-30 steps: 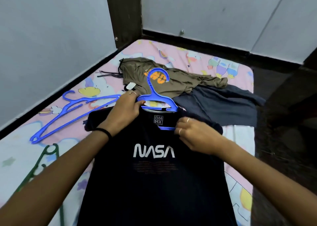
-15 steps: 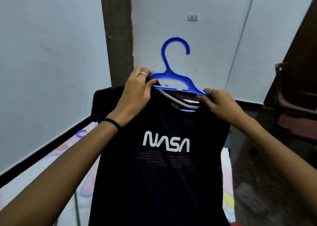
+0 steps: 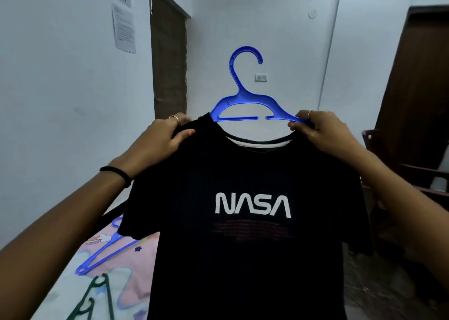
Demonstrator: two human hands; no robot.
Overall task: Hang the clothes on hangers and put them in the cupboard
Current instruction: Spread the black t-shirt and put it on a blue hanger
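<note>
Down at the bottom left of my view, spare hangers lie on the patterned bedsheet: a green hanger nearest me and a second blue hanger beyond it. Closer to centre, the black NASA T-shirt hangs in the air in front of me, held up at both shoulders.

To finish this step well, I judge the cloth should be pulled evenly outward so both shoulder seams sit over the arms of the blue hanger, with the hook kept upright and centred in the neckline. The right arm of the hanger still shows bare near my fingers, so that side wants seating.

My left hand pinches the shirt's left shoulder, thumb in front, fingers curled behind. My right hand is closed narrowly around the hanger's right tip and the collar edge together.

Beyond, a dark door stands in the white wall; no cupboard is visible to me.
</note>
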